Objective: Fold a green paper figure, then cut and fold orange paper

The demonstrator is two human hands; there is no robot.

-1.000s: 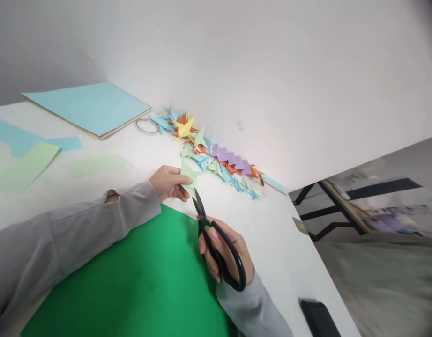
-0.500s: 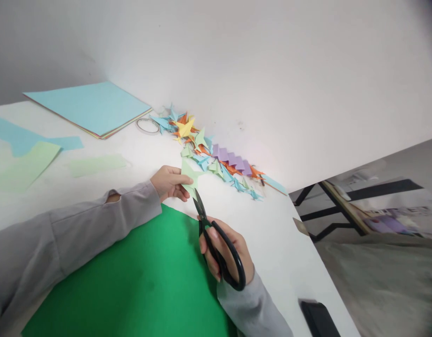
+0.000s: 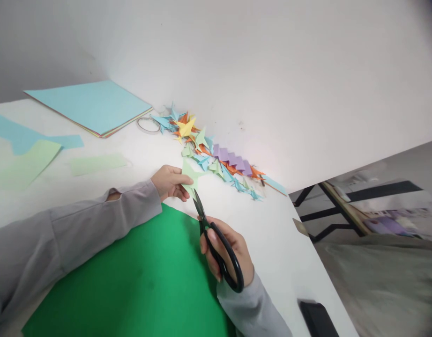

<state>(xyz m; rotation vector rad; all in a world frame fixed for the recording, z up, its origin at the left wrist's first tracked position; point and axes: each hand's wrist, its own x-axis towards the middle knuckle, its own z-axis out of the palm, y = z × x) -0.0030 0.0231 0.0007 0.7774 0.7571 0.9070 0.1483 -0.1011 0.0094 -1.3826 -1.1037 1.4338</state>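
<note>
My left hand [image 3: 171, 182] pinches a pale green folded paper piece [image 3: 189, 174] with pointed ends between thumb and fingers. In my right hand [image 3: 233, 250] is a pair of black-handled scissors [image 3: 227, 262], with fingers through the loops. The blade tips meet the lower point of the green paper, and the blades look nearly closed. Below both hands lies a large green sheet [image 3: 138, 276]. Just beyond the left hand, a row of folded paper figures [image 3: 185, 127] in blue, orange, yellow, green and purple runs along the wall.
A stack of coloured paper [image 3: 93, 105] sits at the back left, beside a roll of tape [image 3: 148, 124]. Blue offcuts [image 3: 24, 139] and light green offcuts [image 3: 29, 164] lie at left. A black phone-like object [image 3: 317, 319] rests near the table's right edge.
The scissor blades have come slightly closer together at the green paper's lower point. The left hand and the paper stay almost in place.
</note>
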